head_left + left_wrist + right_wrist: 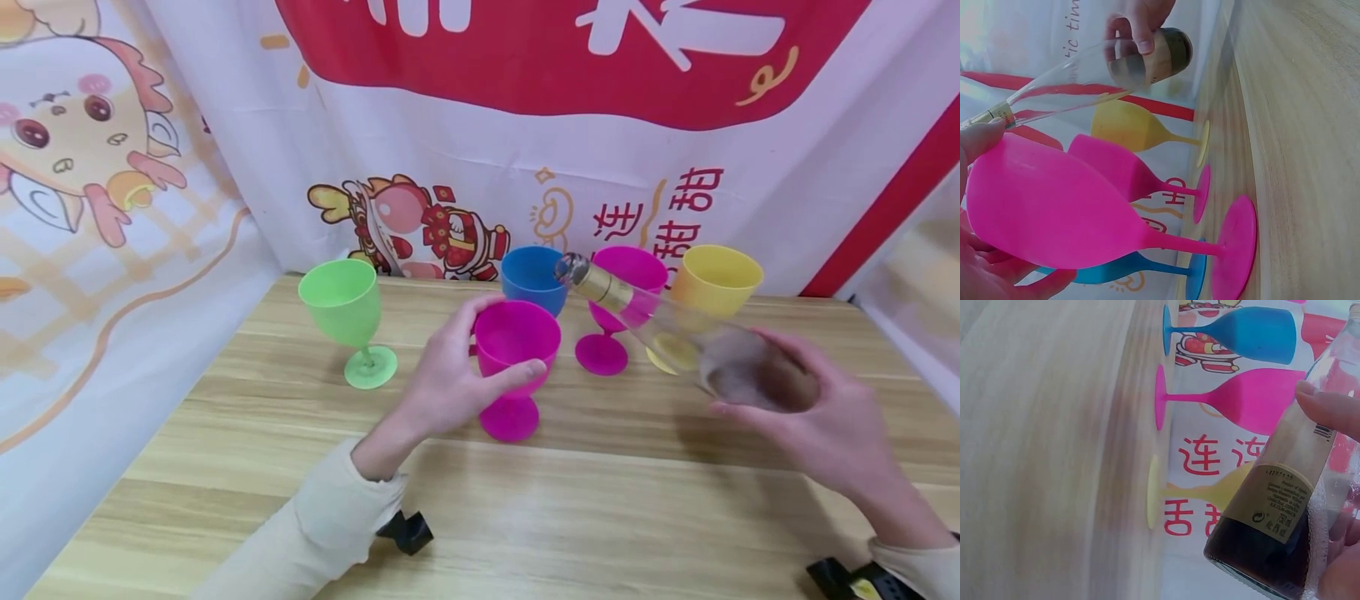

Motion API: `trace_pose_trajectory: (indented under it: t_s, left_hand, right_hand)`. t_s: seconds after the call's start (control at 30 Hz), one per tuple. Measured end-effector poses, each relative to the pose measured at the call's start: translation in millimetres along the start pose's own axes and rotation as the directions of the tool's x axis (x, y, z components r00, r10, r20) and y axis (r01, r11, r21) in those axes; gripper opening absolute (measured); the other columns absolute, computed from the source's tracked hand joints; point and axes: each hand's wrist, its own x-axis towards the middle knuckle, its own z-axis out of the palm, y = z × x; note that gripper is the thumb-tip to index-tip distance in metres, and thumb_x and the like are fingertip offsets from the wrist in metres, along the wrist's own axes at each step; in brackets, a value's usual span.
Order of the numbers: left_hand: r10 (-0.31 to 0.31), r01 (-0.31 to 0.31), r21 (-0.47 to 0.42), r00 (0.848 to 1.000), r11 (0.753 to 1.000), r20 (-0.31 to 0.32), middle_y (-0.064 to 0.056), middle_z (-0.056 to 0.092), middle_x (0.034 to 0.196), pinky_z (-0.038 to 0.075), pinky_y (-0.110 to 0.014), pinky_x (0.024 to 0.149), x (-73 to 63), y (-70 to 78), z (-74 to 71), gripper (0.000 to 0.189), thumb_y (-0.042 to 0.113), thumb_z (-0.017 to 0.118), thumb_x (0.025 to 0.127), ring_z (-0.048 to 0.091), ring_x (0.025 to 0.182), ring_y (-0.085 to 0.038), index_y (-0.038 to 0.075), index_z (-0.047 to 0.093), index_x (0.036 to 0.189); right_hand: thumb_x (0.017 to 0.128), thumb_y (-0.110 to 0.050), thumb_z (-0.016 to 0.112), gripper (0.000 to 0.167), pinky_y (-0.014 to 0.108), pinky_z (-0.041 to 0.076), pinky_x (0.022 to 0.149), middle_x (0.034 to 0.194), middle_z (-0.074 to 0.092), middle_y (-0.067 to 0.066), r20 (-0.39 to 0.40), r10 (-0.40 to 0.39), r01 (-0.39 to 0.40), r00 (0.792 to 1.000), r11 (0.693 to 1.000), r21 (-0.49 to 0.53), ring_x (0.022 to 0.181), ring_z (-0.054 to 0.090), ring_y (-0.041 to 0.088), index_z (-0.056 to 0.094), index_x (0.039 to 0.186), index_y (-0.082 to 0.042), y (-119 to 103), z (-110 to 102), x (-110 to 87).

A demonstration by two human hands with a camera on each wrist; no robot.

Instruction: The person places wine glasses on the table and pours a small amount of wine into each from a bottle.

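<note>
My left hand point(468, 375) curls round the bowl of a magenta plastic goblet point(517, 342), which stands upright on the table. In my right hand point(832, 417) is a clear glass wine bottle point(1066, 81), gripped near its base and tilted with its neck up and to the left. The bottle's mouth is just above and to the right of the held goblet's rim in the head view. Dark liquid and a paper label point(1282, 503) show at the bottle's lower end in the right wrist view.
Behind stand a blue goblet point(534, 279), a second magenta goblet point(602, 354) and a yellow goblet point(716, 283). A green goblet point(341, 304) is farther left on the wooden table point(585, 517). Printed cloth point(450, 133) hangs along the table's back edge.
</note>
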Motion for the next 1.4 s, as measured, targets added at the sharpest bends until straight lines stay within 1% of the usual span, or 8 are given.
trace_pose_trajectory:
  t_s: [0.13, 0.33, 0.43, 0.57, 0.67, 0.93, 1.23, 1.4]
  left_hand:
    - [0.024, -0.024, -0.004, 1.0, 1.0, 0.013, 0.0, 0.061, 0.141, 0.064, -0.042, 0.094, -1.3, 0.9, 1.8, 0.083, 0.038, 0.085, 0.089, 0.063, 0.126, -0.022, 0.018, 0.042, 0.156]
    - [0.051, -0.051, 0.005, 0.998, 0.999, 0.03, -0.002, 0.06, 0.143, 0.064, -0.039, 0.092, -2.6, 1.3, 3.3, 0.083, 0.037, 0.084, 0.089, 0.063, 0.126, -0.023, 0.017, 0.04, 0.157]
    - [0.051, -0.051, 0.002, 0.998, 0.999, 0.036, -0.002, 0.061, 0.142, 0.064, -0.038, 0.092, -2.6, 1.2, 2.9, 0.083, 0.037, 0.083, 0.09, 0.064, 0.124, -0.022, 0.017, 0.04, 0.157]
    - [0.05, -0.05, -0.004, 0.998, 0.999, 0.041, -0.001, 0.062, 0.141, 0.064, -0.038, 0.092, -2.5, 0.4, 1.6, 0.081, 0.036, 0.083, 0.091, 0.066, 0.122, -0.022, 0.017, 0.041, 0.157]
    - [0.049, -0.049, -0.007, 0.998, 0.999, 0.045, 0.001, 0.062, 0.139, 0.063, -0.037, 0.092, -2.0, -0.1, 1.3, 0.079, 0.035, 0.083, 0.091, 0.066, 0.121, -0.02, 0.017, 0.041, 0.156]
    - [0.043, -0.043, -0.004, 0.997, 0.999, 0.056, 0.002, 0.063, 0.139, 0.063, -0.037, 0.094, -0.9, -0.2, 2.2, 0.078, 0.036, 0.082, 0.092, 0.066, 0.12, -0.018, 0.018, 0.042, 0.156]
    - [0.033, -0.033, -0.007, 0.998, 0.999, 0.055, 0.002, 0.062, 0.141, 0.062, -0.039, 0.097, -0.2, -1.1, 3.1, 0.079, 0.037, 0.082, 0.092, 0.066, 0.123, -0.019, 0.019, 0.04, 0.157]
    - [0.022, -0.021, -0.011, 0.998, 1.0, 0.054, 0.002, 0.061, 0.145, 0.061, -0.042, 0.1, 0.2, -2.4, 3.1, 0.081, 0.038, 0.081, 0.093, 0.064, 0.127, -0.02, 0.021, 0.039, 0.159]
  right_hand:
    - [0.049, -0.011, 0.107, 0.095, 0.005, 0.033, 0.082, 0.113, 0.051, -0.052, -0.069, -0.081, 0.079, 0.994, 0.996, -0.032, 0.103, 0.048, -0.019, 0.072, 0.137, -0.018, 0.7, -2.5, 0.3]
    - [0.037, 0.001, 0.103, 0.102, 0.0, 0.032, 0.091, 0.125, 0.053, -0.05, -0.142, -0.245, 0.244, 0.959, 0.969, -0.028, 0.11, 0.049, -0.025, 0.072, 0.134, -0.008, 3.7, -3.7, 3.5]
    - [0.054, -0.041, 0.107, 0.093, 0.0, 0.033, 0.097, 0.13, 0.055, -0.042, -0.151, -0.297, 0.295, 0.943, 0.955, -0.036, 0.117, 0.05, -0.024, 0.072, 0.133, -0.005, 3.3, -4.7, 5.7]
    - [0.067, -0.092, 0.069, 0.11, -0.001, 0.031, 0.101, 0.132, 0.074, 0.0, -0.15, -0.341, 0.335, 0.928, 0.94, -0.062, 0.122, 0.046, -0.024, 0.072, 0.134, -0.005, 0.3, -6.1, 7.5]
    - [0.069, -0.093, 0.067, 0.111, 0.0, 0.03, 0.101, 0.123, 0.071, 0.031, -0.142, -0.363, 0.356, 0.921, 0.932, -0.073, 0.124, 0.044, -0.024, 0.071, 0.134, -0.004, -2.3, -8.0, 8.0]
    - [0.074, -0.09, 0.069, 0.106, 0.002, 0.033, 0.105, 0.121, 0.074, 0.021, -0.168, -0.433, 0.422, 0.886, 0.901, -0.098, 0.126, 0.046, -0.019, 0.073, 0.129, 0.0, -10.0, -12.2, 11.0]
    - [0.079, -0.087, 0.068, 0.104, 0.008, 0.034, 0.115, 0.123, 0.071, 0.027, -0.192, -0.496, 0.485, 0.847, 0.868, -0.104, 0.134, 0.049, -0.012, 0.071, 0.129, 0.005, -22.1, -18.4, 12.1]
    - [0.079, -0.089, 0.066, 0.105, 0.014, 0.03, 0.119, 0.126, 0.072, 0.025, -0.187, -0.496, 0.476, 0.848, 0.868, -0.142, 0.138, 0.053, 0.0, 0.072, 0.131, 0.002, -16.8, -21.0, 12.1]
